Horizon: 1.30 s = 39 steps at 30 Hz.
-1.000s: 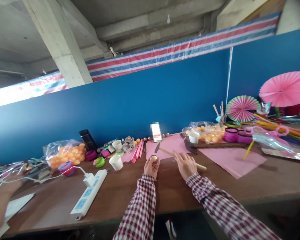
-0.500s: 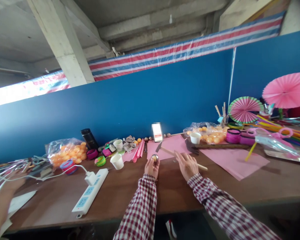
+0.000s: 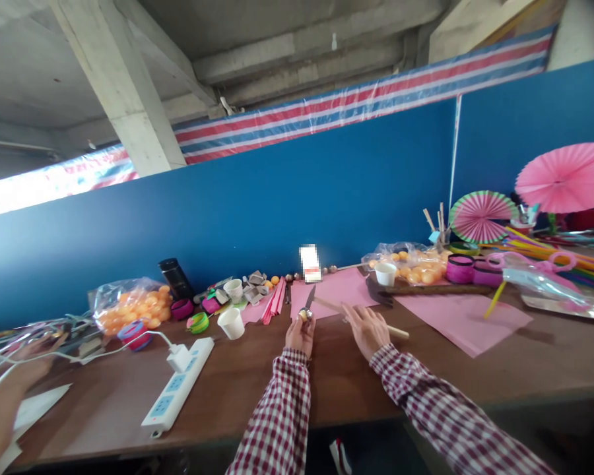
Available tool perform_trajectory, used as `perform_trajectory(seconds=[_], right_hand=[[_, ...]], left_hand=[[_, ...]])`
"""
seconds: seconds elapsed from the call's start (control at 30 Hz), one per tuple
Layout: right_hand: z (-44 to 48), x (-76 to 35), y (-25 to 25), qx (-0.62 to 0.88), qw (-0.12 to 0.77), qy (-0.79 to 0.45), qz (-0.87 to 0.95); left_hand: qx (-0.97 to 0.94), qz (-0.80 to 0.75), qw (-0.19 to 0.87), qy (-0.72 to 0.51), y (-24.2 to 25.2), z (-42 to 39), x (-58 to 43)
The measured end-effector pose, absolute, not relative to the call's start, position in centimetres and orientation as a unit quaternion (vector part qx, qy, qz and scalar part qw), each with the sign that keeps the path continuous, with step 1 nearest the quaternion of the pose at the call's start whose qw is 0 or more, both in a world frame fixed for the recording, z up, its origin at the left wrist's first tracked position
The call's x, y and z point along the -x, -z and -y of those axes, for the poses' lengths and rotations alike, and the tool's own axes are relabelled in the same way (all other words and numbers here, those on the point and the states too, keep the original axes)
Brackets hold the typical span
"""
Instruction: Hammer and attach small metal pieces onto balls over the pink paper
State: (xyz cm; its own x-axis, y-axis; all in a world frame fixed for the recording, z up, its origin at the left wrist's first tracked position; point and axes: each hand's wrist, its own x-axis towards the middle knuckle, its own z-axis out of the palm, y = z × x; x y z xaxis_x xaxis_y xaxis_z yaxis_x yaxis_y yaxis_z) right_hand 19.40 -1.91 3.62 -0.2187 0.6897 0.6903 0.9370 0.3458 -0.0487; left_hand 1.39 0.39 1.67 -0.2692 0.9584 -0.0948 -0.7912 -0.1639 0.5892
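My left hand (image 3: 301,338) holds a small shiny metal ball (image 3: 305,315) in its fingertips, just in front of the pink paper sheet. A yellowish patch shows on the ball. My right hand (image 3: 367,330) grips the pale wooden handle of a hammer (image 3: 398,332), the fingers lying over it and the handle's end sticking out to the right. The hammer's narrow dark head (image 3: 311,297) is at the upper edge of the ball; whether they touch is hard to make out. The pink paper (image 3: 341,290) lies flat beyond both hands.
A power strip (image 3: 178,389) with a plugged-in cable lies left, near a white cup (image 3: 231,322). Bags of orange balls (image 3: 133,307) stand on both sides. Another hammer (image 3: 379,290) lies behind my right hand. A co-worker's hand (image 3: 34,359) is at far left.
The hammer's head has come down and left onto or close to the ball. My left hand has tilted the ball slightly; my right hand has shifted a little left.
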Motion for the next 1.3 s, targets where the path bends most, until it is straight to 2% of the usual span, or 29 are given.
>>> perform_trajectory(seconds=[0.37,0.57,1.3], right_hand=[[1.85,-19.77,-3.69,0.551,0.356,0.186,0.731],[1.98,-19.63,-3.83,0.532,0.335,0.192,0.753],[2.08,-19.61,-3.99,0.54,0.348,0.197,0.741]], left_hand=[[-0.153,-0.287,0.571,-0.754,-1.47,-0.73,-1.56],[-0.169,-0.272,0.583,-0.747,-1.44,-0.72,-1.5],[-0.137,-0.283,0.587,-0.746,-2.16,-0.17,-1.66]])
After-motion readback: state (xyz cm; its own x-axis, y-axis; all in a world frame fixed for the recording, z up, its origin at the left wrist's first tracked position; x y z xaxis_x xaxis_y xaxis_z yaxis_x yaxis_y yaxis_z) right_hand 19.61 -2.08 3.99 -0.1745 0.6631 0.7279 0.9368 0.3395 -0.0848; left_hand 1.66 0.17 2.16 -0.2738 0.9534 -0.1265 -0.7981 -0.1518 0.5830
